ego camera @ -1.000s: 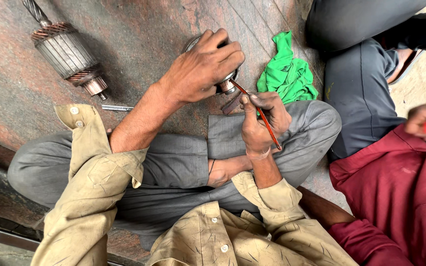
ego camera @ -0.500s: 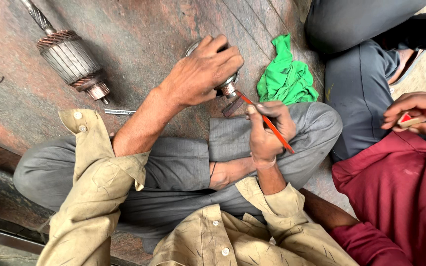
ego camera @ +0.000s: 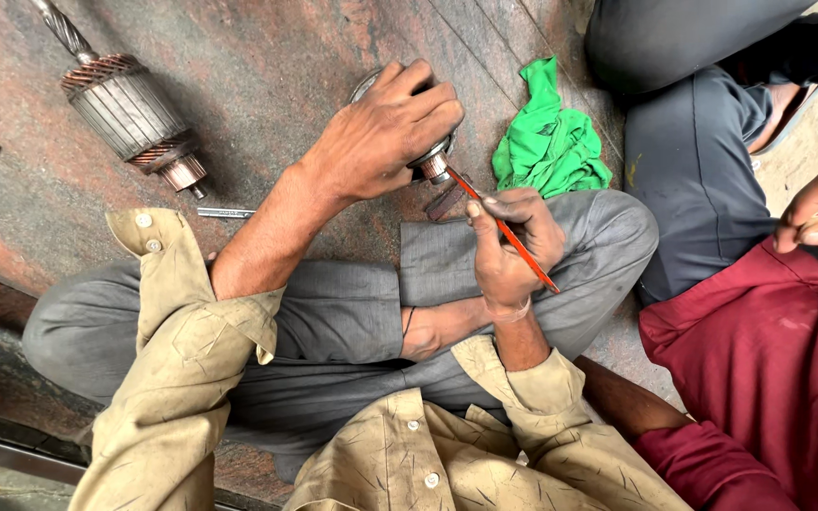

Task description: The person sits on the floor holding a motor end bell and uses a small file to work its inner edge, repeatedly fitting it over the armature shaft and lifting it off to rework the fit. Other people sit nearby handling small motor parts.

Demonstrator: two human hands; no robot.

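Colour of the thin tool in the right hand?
Red: the thin tool in the right hand is a slim red stick, seen clearly in the head view.

Bare steel armature (ego camera: 125,109) with coppery windings lies on mottled, worn stone floor (ego camera: 267,66). Green rag (ego camera: 549,142) is soft crumpled cloth. Thin red stick (ego camera: 508,235) looks smooth; held part (ego camera: 433,168) shiny metal.
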